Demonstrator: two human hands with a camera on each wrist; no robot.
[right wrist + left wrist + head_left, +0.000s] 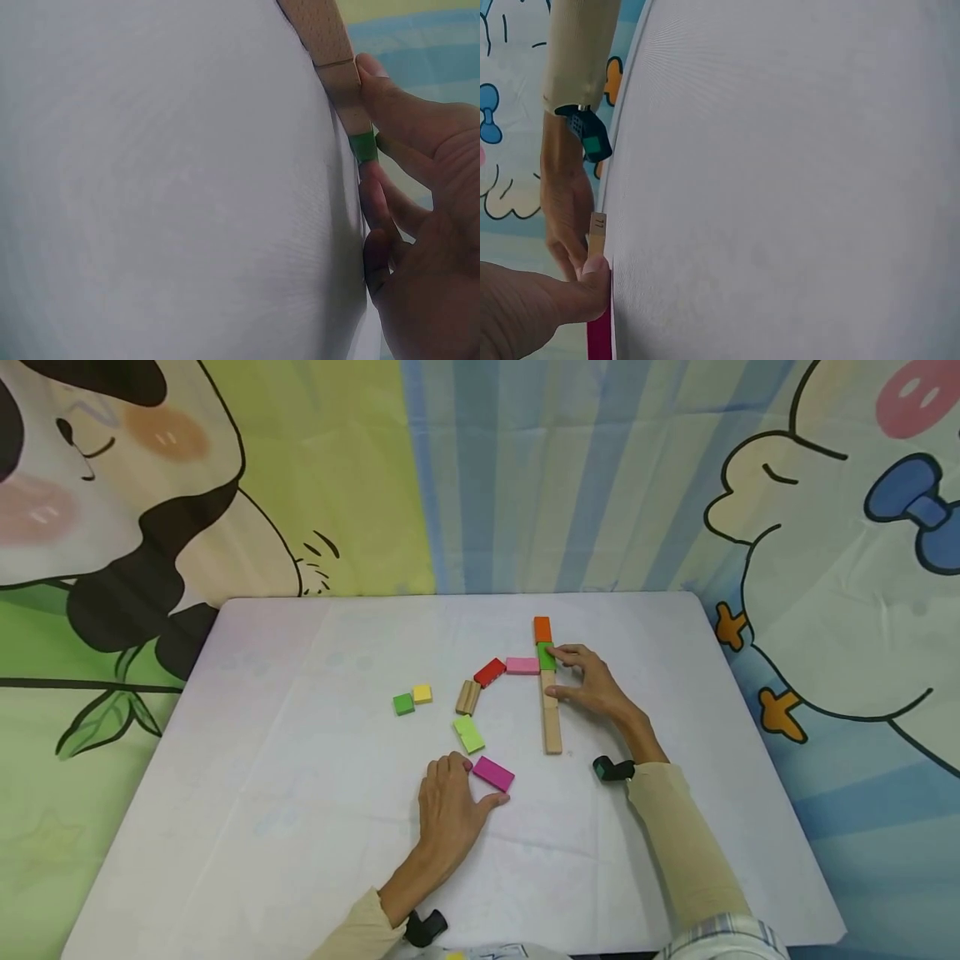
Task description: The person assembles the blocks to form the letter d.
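Note:
My right hand (564, 673) rests at the right side of an upright line of blocks. Its fingertips touch the green block (546, 657) and its thumb touches the wooden bar (552, 722) below; an orange block (542, 629) tops the line. The right wrist view shows my right hand (409, 225) against the green block (365, 147) and the wooden bar (330, 45). My left hand (467, 787) lies flat on the table, thumb against a magenta block (493, 773). In the left wrist view, my thumb (577, 296) touches that magenta block (600, 337).
A pink block (522, 666), red block (490, 672), small wooden block (468, 697) and light green block (468, 733) curve left of the line. A green cube (403, 703) and yellow cube (422, 693) sit further left on the white table (262, 793).

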